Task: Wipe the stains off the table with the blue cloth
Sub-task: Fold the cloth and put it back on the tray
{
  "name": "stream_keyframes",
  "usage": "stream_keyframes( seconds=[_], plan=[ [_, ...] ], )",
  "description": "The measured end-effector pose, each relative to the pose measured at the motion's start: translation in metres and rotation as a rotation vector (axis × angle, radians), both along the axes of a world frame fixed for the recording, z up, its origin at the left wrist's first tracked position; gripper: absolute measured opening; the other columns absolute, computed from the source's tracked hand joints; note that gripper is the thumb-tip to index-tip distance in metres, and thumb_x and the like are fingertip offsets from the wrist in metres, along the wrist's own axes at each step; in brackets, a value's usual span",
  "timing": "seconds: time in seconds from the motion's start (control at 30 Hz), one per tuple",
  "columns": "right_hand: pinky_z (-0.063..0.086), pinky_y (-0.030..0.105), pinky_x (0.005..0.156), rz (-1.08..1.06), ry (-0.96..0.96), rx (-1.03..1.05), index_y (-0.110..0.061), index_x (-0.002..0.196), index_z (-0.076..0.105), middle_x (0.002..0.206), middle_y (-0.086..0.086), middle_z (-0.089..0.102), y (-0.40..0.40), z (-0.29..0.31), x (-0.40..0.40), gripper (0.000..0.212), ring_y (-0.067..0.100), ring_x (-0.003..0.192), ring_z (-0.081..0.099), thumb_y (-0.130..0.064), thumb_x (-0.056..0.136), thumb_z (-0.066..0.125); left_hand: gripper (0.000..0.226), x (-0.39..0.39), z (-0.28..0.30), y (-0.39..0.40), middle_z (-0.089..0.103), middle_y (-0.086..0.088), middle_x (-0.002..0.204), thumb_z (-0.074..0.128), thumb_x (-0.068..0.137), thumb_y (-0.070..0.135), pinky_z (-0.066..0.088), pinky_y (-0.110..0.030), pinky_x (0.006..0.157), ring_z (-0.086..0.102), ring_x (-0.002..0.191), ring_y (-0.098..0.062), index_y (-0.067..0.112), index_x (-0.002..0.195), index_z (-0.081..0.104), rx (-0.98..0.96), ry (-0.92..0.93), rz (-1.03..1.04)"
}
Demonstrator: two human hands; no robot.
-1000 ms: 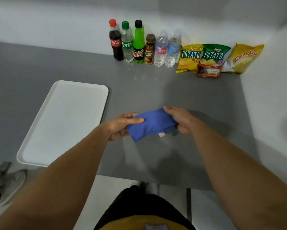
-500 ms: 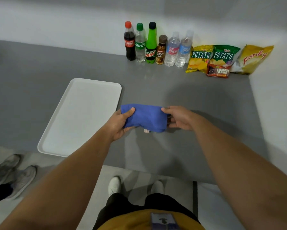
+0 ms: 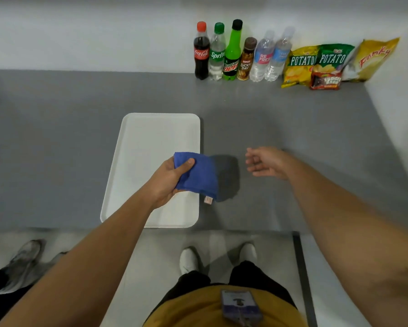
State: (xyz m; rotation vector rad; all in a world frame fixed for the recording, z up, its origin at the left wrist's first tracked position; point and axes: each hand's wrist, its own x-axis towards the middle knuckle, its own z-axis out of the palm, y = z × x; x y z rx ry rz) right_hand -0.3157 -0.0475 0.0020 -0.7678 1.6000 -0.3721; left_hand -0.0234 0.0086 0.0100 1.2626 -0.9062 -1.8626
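A head-worn camera looks down on a grey table; places here are given relative to the white tray lying on it near the front edge. At the far left, on the floor below the table, someone else's grey shoes show. Over the tray's right-hand near corner, the left hand grips the blue cloth; the thumb lies across its top and the fingers curl beneath it; the cloth is folded into a thick pad, held above the surface and casting a shadow just right of the tray, with a small label hanging from its lower corner. Right of the tray, the right hand hovers over bare table, fingers loosely spread and holding nothing. Behind the tray and to its right, against the wall, stands a row of bottles, then snack bags further right. No stains are plain to see on the grey top from here; a likely risk is wiping the wrong patch, or the tray instead; a broad sweep toward the wall could topple the bottles; a one-handed grip could also let the folded pad fall open.
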Motion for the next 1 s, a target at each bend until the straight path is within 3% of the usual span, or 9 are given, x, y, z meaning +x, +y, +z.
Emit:
stream_keyframes(
  seconds=[0.23, 0.37, 0.53, 0.63, 0.7, 0.77, 0.83, 0.9, 1.0],
  plan=[
    [0.045, 0.027, 0.064, -0.153, 0.122, -0.032, -0.023, 0.088, 0.053, 0.078, -0.001, 0.057, 0.022, 0.003, 0.021, 0.021, 0.014, 0.066, 0.056, -0.032, 0.106, 0.048, 0.042, 0.045, -0.015, 0.028, 0.069, -0.007, 0.129, 0.066, 0.097, 0.036, 0.058, -0.033, 0.085, 0.067, 0.117, -0.025, 0.016, 0.134, 0.06, 0.078, 0.086, 0.013],
    [0.045, 0.026, 0.065, -0.168, 0.151, -0.034, -0.022, 0.103, 0.054, 0.08, -0.001, 0.057, 0.032, 0.005, 0.028, 0.01, 0.014, 0.066, 0.056, -0.03, 0.105, 0.049, 0.04, 0.063, -0.025, 0.039, 0.069, -0.011, 0.128, 0.066, 0.097, 0.035, 0.059, -0.034, 0.084, 0.068, 0.117, -0.028, 0.014, 0.131, 0.062, 0.132, 0.118, 0.073],
    [0.045, 0.027, 0.064, -0.193, 0.171, -0.053, -0.018, 0.113, 0.051, 0.079, -0.001, 0.057, 0.037, 0.008, 0.035, 0.012, 0.014, 0.066, 0.055, -0.027, 0.105, 0.05, 0.037, 0.083, -0.042, 0.044, 0.071, -0.008, 0.124, 0.061, 0.1, 0.033, 0.06, -0.035, 0.082, 0.069, 0.114, -0.027, 0.014, 0.132, 0.06, 0.155, -0.012, 0.07],
    [0.045, 0.026, 0.062, -0.206, 0.171, -0.061, -0.018, 0.113, 0.05, 0.078, -0.001, 0.057, 0.039, 0.01, 0.039, 0.012, 0.014, 0.064, 0.054, -0.026, 0.104, 0.051, 0.035, 0.089, -0.052, 0.042, 0.071, -0.007, 0.124, 0.061, 0.1, 0.03, 0.059, -0.042, 0.089, 0.069, 0.112, -0.026, 0.015, 0.132, 0.059, 0.131, -0.212, 0.077],
    [0.044, 0.026, 0.061, -0.213, 0.165, -0.063, -0.019, 0.115, 0.05, 0.078, 0.0, 0.056, 0.04, 0.011, 0.038, 0.013, 0.014, 0.064, 0.054, -0.025, 0.104, 0.051, 0.035, 0.09, -0.056, 0.035, 0.07, -0.006, 0.119, 0.062, 0.099, 0.032, 0.056, -0.043, 0.094, 0.067, 0.108, -0.025, 0.013, 0.128, 0.06, 0.043, -0.512, 0.05],
    [0.044, 0.025, 0.061, -0.211, 0.161, -0.067, -0.019, 0.116, 0.052, 0.078, 0.0, 0.057, 0.041, 0.012, 0.038, 0.014, 0.014, 0.064, 0.054, -0.025, 0.104, 0.051, 0.032, 0.088, -0.056, 0.029, 0.068, -0.001, 0.104, 0.06, 0.098, 0.038, 0.052, -0.032, 0.076, 0.064, 0.092, -0.021, 0.014, 0.12, 0.06, -0.063, -0.847, -0.026],
    [0.043, 0.025, 0.061, -0.21, 0.161, -0.067, -0.021, 0.116, 0.055, 0.077, -0.001, 0.056, 0.04, 0.012, 0.038, 0.014, 0.014, 0.064, 0.054, -0.025, 0.104, 0.049, 0.027, 0.085, -0.053, 0.025, 0.062, 0.004, 0.086, 0.057, 0.097, 0.041, 0.041, -0.024, 0.058, 0.058, 0.073, -0.014, 0.017, 0.109, 0.058, -0.136, -1.062, -0.064],
    [0.043, 0.024, 0.062, -0.212, 0.169, -0.068, -0.021, 0.115, 0.056, 0.077, -0.001, 0.056, 0.039, 0.012, 0.038, 0.014, 0.013, 0.063, 0.053, -0.024, 0.104, 0.049, 0.027, 0.083, -0.051, 0.024, 0.059, 0.004, 0.079, 0.053, 0.097, 0.042, 0.039, -0.026, 0.056, 0.055, 0.066, -0.014, 0.017, 0.105, 0.058, -0.19, -1.208, -0.099],
    [0.043, 0.024, 0.062, -0.211, 0.168, -0.072, -0.02, 0.112, 0.057, 0.077, -0.001, 0.056, 0.038, 0.012, 0.038, 0.012, 0.013, 0.063, 0.054, -0.025, 0.104, 0.049, 0.033, 0.083, -0.049, 0.023, 0.061, -0.001, 0.087, 0.053, 0.098, 0.042, 0.043, -0.033, 0.062, 0.057, 0.073, -0.023, 0.013, 0.112, 0.057, -0.212, -1.333, -0.148]
  ],
)
